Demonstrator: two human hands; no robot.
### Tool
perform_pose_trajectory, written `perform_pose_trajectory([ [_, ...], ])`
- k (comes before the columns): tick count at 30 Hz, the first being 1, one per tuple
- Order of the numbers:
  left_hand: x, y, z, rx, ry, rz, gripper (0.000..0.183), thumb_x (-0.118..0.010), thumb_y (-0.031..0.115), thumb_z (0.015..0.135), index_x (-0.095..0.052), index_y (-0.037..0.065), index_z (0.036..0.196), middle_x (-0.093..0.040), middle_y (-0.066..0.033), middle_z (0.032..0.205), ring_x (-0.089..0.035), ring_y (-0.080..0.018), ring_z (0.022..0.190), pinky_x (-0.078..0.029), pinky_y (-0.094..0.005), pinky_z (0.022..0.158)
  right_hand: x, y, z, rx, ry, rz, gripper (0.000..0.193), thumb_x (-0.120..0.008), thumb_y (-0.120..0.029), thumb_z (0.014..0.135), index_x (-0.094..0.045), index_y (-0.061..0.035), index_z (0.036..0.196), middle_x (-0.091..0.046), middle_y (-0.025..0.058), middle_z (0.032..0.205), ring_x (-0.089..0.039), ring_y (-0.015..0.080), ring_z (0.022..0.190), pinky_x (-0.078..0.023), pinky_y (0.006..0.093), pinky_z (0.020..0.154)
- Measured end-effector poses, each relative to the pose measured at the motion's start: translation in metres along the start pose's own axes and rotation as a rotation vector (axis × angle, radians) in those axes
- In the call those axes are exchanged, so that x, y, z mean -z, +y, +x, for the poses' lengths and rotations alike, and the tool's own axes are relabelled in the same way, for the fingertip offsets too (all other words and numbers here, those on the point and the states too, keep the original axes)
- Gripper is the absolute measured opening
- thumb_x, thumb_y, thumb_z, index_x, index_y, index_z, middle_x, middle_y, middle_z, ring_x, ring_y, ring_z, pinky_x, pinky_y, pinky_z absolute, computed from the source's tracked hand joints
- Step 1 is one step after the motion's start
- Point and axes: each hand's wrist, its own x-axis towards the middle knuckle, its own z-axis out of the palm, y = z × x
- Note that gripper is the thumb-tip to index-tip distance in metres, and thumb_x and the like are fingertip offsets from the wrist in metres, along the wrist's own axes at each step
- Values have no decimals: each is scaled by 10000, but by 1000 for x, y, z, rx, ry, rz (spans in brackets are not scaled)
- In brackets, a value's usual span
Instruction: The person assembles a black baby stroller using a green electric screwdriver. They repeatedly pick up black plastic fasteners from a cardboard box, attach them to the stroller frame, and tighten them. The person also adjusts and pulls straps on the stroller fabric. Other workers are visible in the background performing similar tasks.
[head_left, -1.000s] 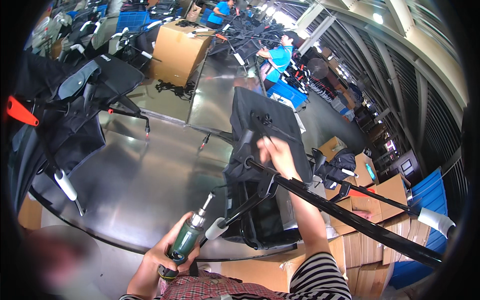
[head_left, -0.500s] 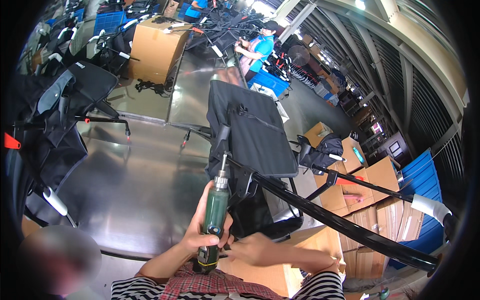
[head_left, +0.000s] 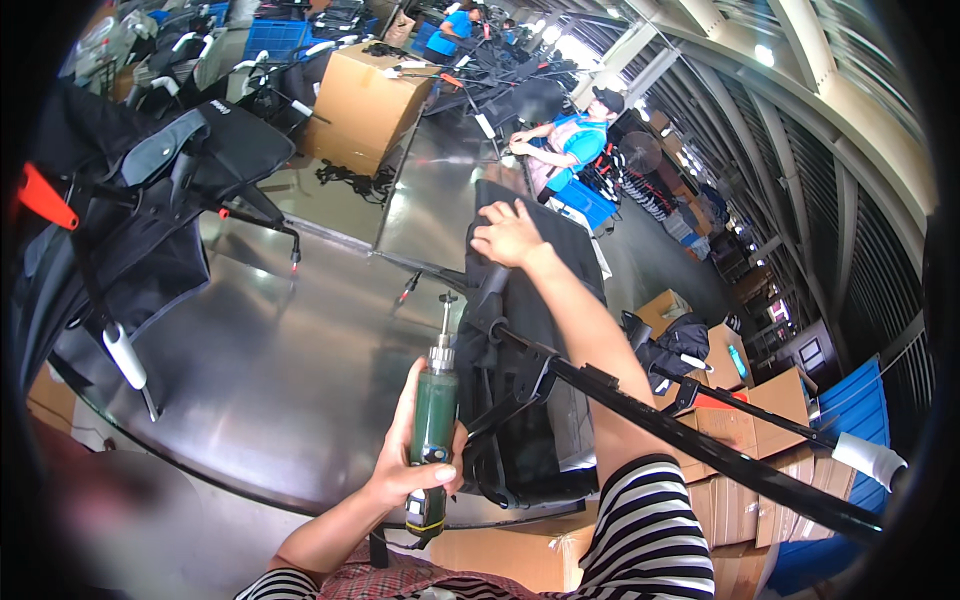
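Observation:
My left hand (head_left: 400, 468) is wrapped round a green electric screwdriver (head_left: 434, 410), its metal bit pointing away from me. A small piece sits at the bit's tip, too small to name. With fingers spread, my right hand (head_left: 510, 238) reaches across and touches the upper part of a black fabric panel (head_left: 570, 262). This panel belongs to a folding frame that looks like part of a stroller. From it a thick black tube (head_left: 690, 440) runs toward the lower right, passing under my right forearm.
Under the work lies a shiny metal table (head_left: 270, 370). Another black frame with fabric (head_left: 170, 240) stands at left. A cardboard box (head_left: 370, 110) sits at the far side, near a person in blue (head_left: 570, 150). More cartons (head_left: 750, 500) and a blue bin (head_left: 855, 400) are at right.
My right hand has left the screwdriver's lower end and stretched forward onto the black panel. The panel now leans steeper. The left hand keeps its hold, and the view has shifted.

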Motion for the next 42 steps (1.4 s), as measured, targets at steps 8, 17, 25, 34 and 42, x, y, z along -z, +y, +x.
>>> perform_pose_trajectory([
  [8, -14, 7, -30, -179, 26, -3, 1266, -808, 53, 767, 105, 327, 1601, -547, -167, 954, -645, -238, 609, -557, -366, 544, 181, 13, -100, 16, 568, -240, 221, -712, -339, 818, -767, -126, 838, -430, 137, 1498, -383, 386, 1359, -254, 603, 1155],
  [17, -70, 20, -54, -399, -35, 8, 1206, -784, 65, 783, 63, 312, 1606, -519, -178, 991, -598, -215, 566, -538, -347, 479, 328, 21, -307, -304, 123, 379, 768, -790, -489, 826, -551, 24, 1346, -627, 270, 1261, -618, 329, 1205, -450, 392, 1056],
  [25, -112, 50, -118, -684, -154, 191, 979, -783, 171, 855, -116, 164, 1570, -439, -187, 1086, -543, -169, 616, -517, -281, 470, 289, -106, -424, 214, -49, 503, 985, -790, -385, 816, -259, -40, 1571, -227, 268, 1606, -236, 436, 1487, -222, 490, 1214],
  [34, -152, 42, -193, -660, -311, 322, 992, -818, 101, 829, -109, -10, 1514, -398, -125, 1038, -580, -154, 645, -566, -262, 523, 96, -220, -474, 115, -164, 1066, 1141, -779, -523, 816, -140, 106, 1522, -185, 351, 1568, -176, 464, 1494, -201, 449, 1226],
  [42, -154, 23, -175, -416, -261, 221, 981, -818, 7, 758, -167, -26, 1491, -444, -206, 1040, -599, -232, 630, -583, -336, 514, 76, -177, -405, -762, 688, 2494, 328, -691, -149, 949, -627, 32, 1215, -687, 147, 1194, -673, 249, 1088, -521, 418, 992],
])
